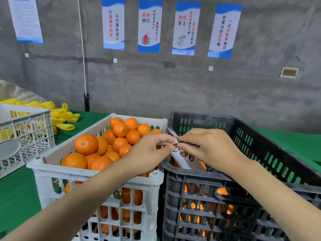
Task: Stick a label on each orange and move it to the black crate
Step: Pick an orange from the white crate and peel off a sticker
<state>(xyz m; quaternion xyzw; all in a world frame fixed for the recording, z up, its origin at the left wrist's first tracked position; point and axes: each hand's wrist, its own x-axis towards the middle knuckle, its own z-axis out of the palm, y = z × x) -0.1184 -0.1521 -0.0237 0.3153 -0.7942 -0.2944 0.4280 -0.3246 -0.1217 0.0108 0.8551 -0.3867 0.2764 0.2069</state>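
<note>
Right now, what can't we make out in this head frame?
All in the head view:
- Label strip: print too small and blurred to read.
- Whether a label is peeled off: fingertips of the left hand and right hand cover the pinch point.
- Black crate: orange count hidden by its slotted wall and the strip.
- White crate: lower oranges hidden by the top layer and left forearm.
- Far-left crate: cut off by the frame edge.
</note>
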